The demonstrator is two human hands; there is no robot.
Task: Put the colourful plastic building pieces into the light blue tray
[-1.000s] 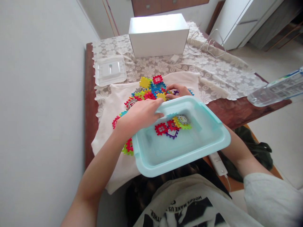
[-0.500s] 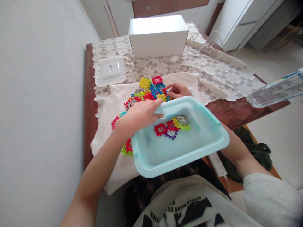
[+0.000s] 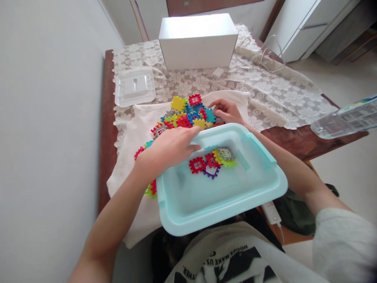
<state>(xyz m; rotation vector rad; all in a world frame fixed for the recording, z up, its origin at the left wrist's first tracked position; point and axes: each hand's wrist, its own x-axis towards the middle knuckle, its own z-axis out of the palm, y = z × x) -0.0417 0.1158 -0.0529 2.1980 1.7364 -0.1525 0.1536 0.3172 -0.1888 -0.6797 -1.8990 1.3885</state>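
A pale turquoise tub point(image 3: 259, 184) is held at its far left rim by the left hand point(image 3: 169, 149), whose fingers point(image 3: 193, 147) are curled over the edge and closed on it, the fingertips dipping just inside. Inside the tub, just to the right of those fingers, a small cluster of toothed plastic tiles point(image 3: 212, 160) is seen lying on the floor of the tub: red, purple, yellow, green and grey pieces, touching one another.

Beyond the tub's far rim, the right hand point(image 3: 226, 111) is laid on the heap of coloured tiles point(image 3: 185, 114). Its fingers point(image 3: 216, 105) are bent and pinched around a teal tile point(image 3: 209, 115) at the right edge of the heap; whether the tile is lifted cannot be told. The heap is spread on a white cloth point(image 3: 132, 129), between the two hands and further out from them. A few stray tiles point(image 3: 150, 189) are seen under the left wrist, beside the tub's near left corner.

The cloth is laid over a lace runner point(image 3: 265, 94) on a dark wooden counter point(image 3: 104, 129). Beyond the heap, well apart from the fingers, a clear lid point(image 3: 134, 86) is placed to the left and a white box point(image 3: 197, 41) further back. A white cable point(image 3: 262, 53) is trailed to the right of the box. A clear plastic bottle point(image 3: 343, 120) is seen at the far right, well away from the right hand.
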